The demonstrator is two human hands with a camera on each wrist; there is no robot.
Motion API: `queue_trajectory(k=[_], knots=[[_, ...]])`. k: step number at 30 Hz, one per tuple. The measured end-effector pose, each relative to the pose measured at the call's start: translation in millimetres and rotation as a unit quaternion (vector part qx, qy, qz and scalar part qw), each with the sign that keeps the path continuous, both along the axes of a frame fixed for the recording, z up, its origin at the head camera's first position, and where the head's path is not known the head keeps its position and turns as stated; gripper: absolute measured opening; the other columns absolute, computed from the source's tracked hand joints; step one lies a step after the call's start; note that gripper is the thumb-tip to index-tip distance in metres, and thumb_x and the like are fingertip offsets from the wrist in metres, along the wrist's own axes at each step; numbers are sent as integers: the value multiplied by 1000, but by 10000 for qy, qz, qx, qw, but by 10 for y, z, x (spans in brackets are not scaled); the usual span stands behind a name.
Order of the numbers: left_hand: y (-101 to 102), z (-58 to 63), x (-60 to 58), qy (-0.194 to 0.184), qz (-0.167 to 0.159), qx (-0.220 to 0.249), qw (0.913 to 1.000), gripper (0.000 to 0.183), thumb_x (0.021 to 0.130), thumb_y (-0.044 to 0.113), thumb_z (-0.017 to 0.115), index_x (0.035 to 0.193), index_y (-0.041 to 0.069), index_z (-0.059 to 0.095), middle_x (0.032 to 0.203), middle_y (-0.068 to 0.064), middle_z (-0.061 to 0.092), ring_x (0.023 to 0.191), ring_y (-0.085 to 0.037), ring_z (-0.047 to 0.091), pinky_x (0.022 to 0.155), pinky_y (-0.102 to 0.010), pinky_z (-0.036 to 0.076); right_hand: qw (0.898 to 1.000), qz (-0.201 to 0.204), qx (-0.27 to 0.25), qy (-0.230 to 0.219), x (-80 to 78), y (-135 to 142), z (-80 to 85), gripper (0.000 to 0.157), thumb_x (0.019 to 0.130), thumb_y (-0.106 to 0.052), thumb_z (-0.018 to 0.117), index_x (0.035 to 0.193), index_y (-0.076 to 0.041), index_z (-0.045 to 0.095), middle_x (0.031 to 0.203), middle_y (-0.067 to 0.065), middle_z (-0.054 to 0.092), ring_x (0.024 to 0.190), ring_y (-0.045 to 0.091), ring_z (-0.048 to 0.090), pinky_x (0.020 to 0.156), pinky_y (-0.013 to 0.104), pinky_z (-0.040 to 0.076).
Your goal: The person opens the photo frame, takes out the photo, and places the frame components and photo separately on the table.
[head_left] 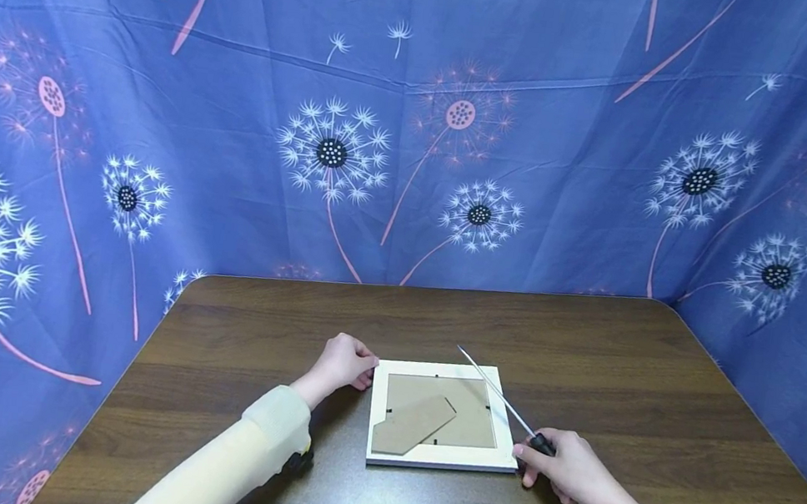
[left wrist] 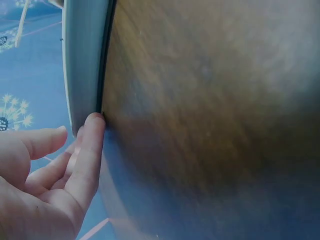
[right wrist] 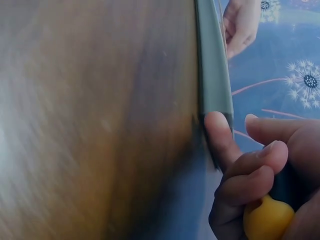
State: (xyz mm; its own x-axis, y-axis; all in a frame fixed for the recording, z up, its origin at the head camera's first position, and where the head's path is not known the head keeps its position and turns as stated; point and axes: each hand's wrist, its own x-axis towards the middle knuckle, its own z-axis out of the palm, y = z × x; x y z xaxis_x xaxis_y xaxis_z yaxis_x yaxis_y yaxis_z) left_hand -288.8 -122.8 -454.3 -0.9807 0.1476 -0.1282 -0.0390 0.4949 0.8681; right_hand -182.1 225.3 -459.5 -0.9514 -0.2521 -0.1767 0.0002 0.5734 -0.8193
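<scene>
A white picture frame (head_left: 429, 462) lies back side up on the wooden table, its brown backing board (head_left: 405, 387) showing. The angled easel stand (head_left: 412, 428) rests across that board. At the frame's left side, my left hand (head_left: 343, 362) pinches the far corner, thumb toward the top and fingers along the lower edge. My right hand (head_left: 566, 465) grips a screwdriver (head_left: 499, 394) with a black and yellow handle (right wrist: 269, 219). Its long metal shaft points up and left, over the frame's right side. One fingertip (right wrist: 216, 120) of this hand touches the frame's near right corner.
Small black tabs (head_left: 488, 408) sit around the edge of the backing board. The brown table (head_left: 655, 417) spreads out on all sides. Blue cloth (head_left: 415, 161) with a dandelion print hangs behind it and along both sides.
</scene>
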Motion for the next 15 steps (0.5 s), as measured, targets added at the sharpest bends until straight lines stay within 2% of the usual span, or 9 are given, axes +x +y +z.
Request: queue_trajectory(k=[5, 15], knots=[[-13, 35, 117, -206, 42, 111, 9997, 16, 89, 6, 63, 87, -9, 67, 67, -16, 65, 54, -20, 67, 52, -31, 59, 9991, -34, 386, 188, -49, 36, 99, 37, 90, -40, 61, 81, -4, 59, 58, 1, 61, 34, 4, 37, 30, 19, 35], [-56, 57, 409, -246, -95, 287, 9992, 15, 87, 5, 64, 87, -10, 66, 67, -17, 66, 56, -26, 68, 51, -33, 59, 9938, 152, 858, 684, -171, 0, 272, 39, 93, -38, 57, 74, -4, 52, 52, -2, 51, 33, 5, 38, 31, 25, 41]])
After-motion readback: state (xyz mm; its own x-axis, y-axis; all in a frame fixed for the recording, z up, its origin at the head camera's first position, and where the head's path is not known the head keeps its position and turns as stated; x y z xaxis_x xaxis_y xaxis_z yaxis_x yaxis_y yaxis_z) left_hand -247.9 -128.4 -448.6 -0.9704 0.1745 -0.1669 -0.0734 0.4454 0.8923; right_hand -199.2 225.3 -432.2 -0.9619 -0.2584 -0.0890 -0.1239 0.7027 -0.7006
